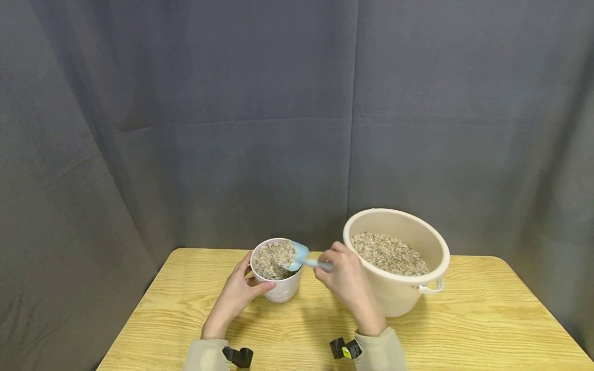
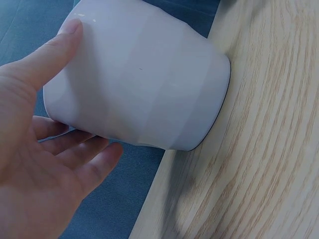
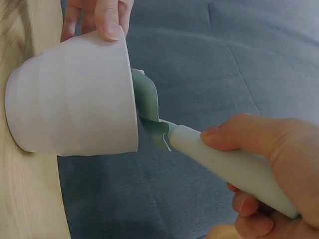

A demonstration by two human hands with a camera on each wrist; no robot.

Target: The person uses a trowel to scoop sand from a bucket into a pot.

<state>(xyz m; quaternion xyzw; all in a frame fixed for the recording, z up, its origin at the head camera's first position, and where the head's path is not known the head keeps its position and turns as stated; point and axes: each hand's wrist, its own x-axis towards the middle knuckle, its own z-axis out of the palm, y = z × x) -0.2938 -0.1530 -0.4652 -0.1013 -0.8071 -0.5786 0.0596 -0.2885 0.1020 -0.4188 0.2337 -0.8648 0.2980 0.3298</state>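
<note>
A small white pot (image 1: 281, 288) (image 2: 139, 74) (image 3: 75, 94) stands on the wooden table (image 1: 487, 319), filled with gravel (image 1: 274, 258). My left hand (image 1: 241, 291) (image 2: 40, 149) cups its side, thumb on the wall and fingers round the back. My right hand (image 1: 343, 278) (image 3: 269, 169) grips the pale handle of a light blue scoop (image 1: 299, 256) (image 3: 149, 109). The scoop's blade rests tilted over the pot's rim, on the gravel.
A large cream bucket (image 1: 408, 296) half full of gravel (image 1: 387, 252) stands right of the pot, close behind my right hand. A grey cloth backdrop (image 1: 297, 129) hangs behind the table. The table's front edge lies near my sleeves.
</note>
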